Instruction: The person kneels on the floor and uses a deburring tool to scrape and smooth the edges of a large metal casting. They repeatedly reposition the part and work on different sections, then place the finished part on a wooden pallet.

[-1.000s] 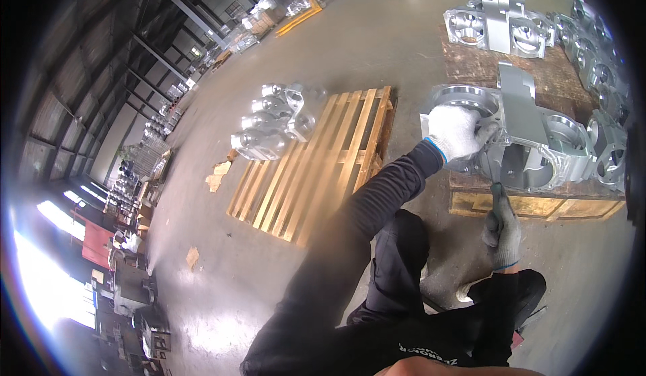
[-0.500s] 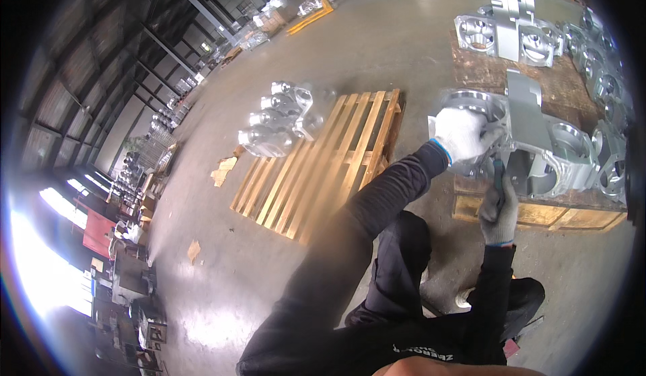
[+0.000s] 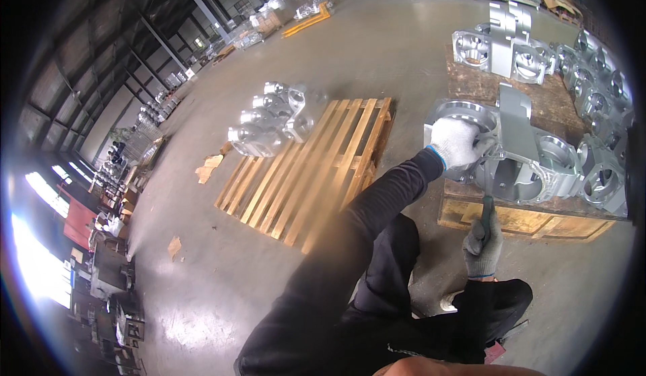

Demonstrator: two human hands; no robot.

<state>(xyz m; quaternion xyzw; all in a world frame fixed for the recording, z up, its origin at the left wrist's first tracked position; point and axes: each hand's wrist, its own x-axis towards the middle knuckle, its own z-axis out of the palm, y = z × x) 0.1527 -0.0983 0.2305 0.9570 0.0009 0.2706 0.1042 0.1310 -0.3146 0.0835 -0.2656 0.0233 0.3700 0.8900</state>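
My left hand (image 3: 455, 142), in a white glove with a blue cuff edge, rests on a silvery metal casting (image 3: 515, 144) with round bored openings and a flat raised plate. Its fingers curl over the casting's left side, beside a large machined ring. Lower down, my right hand (image 3: 483, 249), also gloved, is closed around a hand tool (image 3: 487, 213) with a dark green handle. The tool points up toward the casting's near lower edge. Its working end is too thin and blurred to make out, so I cannot tell whether it touches the metal.
The casting stands on a wooden crate-like platform (image 3: 525, 222). Similar castings (image 3: 501, 53) are behind and to the right. To my left, more castings (image 3: 272, 117) stand on a slatted pallet (image 3: 306, 174). Cardboard scraps (image 3: 209, 168) lie on the floor. A yellow pallet jack (image 3: 306, 20) is farther off.
My right hand with the green-handled tool has moved down and slightly left, away from the casting's opening. My left hand stays on the casting. The whole view has shifted a little.
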